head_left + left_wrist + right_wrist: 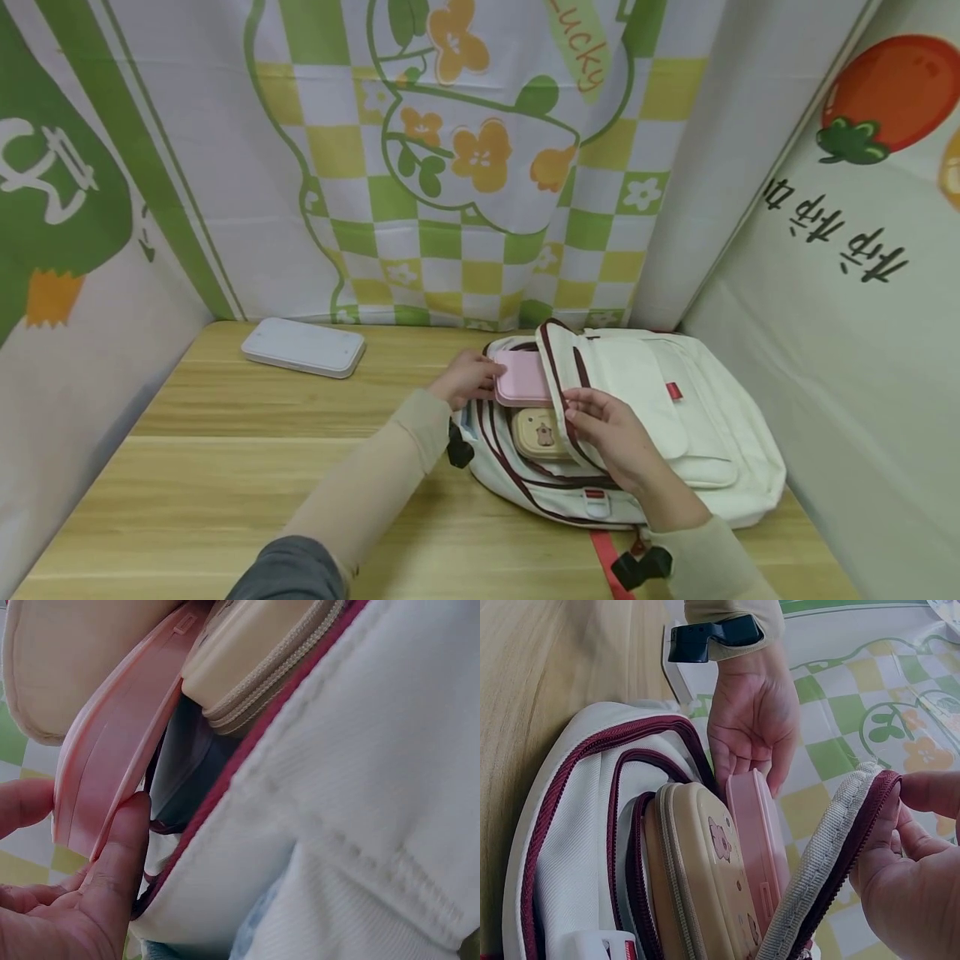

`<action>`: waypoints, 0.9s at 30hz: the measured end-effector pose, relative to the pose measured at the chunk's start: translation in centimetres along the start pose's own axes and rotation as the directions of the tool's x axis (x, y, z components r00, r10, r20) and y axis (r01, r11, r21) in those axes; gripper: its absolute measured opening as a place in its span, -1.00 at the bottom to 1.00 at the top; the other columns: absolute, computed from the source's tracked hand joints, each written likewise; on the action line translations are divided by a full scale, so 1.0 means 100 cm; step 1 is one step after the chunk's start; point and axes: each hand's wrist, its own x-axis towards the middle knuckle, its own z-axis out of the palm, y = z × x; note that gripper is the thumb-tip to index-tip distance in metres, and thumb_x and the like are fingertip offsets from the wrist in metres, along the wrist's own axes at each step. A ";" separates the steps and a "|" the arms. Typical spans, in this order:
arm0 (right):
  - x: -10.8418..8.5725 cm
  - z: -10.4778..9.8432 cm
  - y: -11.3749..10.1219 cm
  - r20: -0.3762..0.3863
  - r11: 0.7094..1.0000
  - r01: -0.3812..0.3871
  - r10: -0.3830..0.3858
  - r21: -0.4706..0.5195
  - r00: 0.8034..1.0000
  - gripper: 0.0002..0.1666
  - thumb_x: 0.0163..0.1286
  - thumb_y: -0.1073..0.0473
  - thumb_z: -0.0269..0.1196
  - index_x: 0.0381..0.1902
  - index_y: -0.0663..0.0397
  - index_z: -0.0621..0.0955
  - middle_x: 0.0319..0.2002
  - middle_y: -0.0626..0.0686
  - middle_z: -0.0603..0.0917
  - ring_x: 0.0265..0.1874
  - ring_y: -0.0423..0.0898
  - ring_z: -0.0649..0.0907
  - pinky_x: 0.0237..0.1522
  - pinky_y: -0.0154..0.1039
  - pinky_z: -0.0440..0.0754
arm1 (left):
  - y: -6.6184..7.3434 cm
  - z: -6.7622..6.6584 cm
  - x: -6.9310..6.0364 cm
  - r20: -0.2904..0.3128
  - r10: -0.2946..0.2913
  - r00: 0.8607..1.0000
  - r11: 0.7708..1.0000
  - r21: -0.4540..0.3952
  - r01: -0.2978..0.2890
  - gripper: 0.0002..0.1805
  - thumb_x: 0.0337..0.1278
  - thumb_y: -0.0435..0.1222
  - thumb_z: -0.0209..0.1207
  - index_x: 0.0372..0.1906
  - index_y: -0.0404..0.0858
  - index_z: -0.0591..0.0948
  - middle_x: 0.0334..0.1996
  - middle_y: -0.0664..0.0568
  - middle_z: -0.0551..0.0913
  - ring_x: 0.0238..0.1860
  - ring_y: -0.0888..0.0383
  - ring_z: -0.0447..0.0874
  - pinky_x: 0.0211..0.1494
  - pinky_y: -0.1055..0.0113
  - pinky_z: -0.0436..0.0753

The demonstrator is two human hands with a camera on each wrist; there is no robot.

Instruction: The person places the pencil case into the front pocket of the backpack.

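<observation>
A white backpack [720, 417] with dark red zips lies on the table, its compartment unzipped. My left hand [467, 379] pinches the end of a pink case [521, 377], partly inside the opening; in the left wrist view fingers and thumb [124, 855] lie on either side of the pink case [112, 757]. Beside it in the bag sits a beige zipped case [536, 433] with a small bear picture, also seen in the right wrist view [705, 862]. My right hand [615, 433] pinches the zipped edge of the raised flap [840, 847] and holds it back.
A flat white box [303, 346] lies at the back left of the wooden table [225, 475]. Patterned curtains [480, 275] stand behind and at both sides. A red strap [611, 562] hangs from the backpack toward the front edge.
</observation>
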 end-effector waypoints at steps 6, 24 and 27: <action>0.001 0.001 0.000 0.005 1.000 0.004 -0.004 0.002 1.000 -0.63 0.56 0.44 0.10 0.22 0.59 0.41 -0.19 -0.01 0.55 -0.19 -0.22 0.54 -0.20 -0.37 0.60 | -0.004 0.003 0.005 0.000 -0.020 1.000 0.999 -0.034 0.020 -0.63 0.47 -0.45 0.12 0.21 -0.64 0.45 -0.20 -0.20 0.67 -0.24 0.08 0.70 -0.07 0.20 0.76; 0.002 0.000 0.005 0.005 1.000 0.001 -0.002 0.019 1.000 -0.64 0.57 0.44 0.09 0.22 0.58 0.42 -0.19 -0.01 0.55 -0.18 -0.22 0.55 -0.18 -0.38 0.60 | 0.000 0.013 0.003 -0.021 -0.022 1.000 1.000 -0.003 0.022 -0.56 0.47 -0.44 0.11 0.28 -0.65 0.38 -0.02 -0.32 0.62 -0.01 -0.08 0.68 0.11 0.10 0.70; 0.001 0.000 0.005 0.002 1.000 0.000 0.000 0.019 1.000 -0.64 0.57 0.43 0.10 0.22 0.58 0.42 -0.19 -0.01 0.55 -0.18 -0.22 0.55 -0.18 -0.37 0.60 | 0.006 0.011 -0.003 -0.021 -0.012 1.000 1.000 0.025 0.012 -0.46 0.48 -0.41 0.11 0.38 -0.64 0.28 0.14 -0.41 0.54 0.14 -0.16 0.60 0.19 0.06 0.66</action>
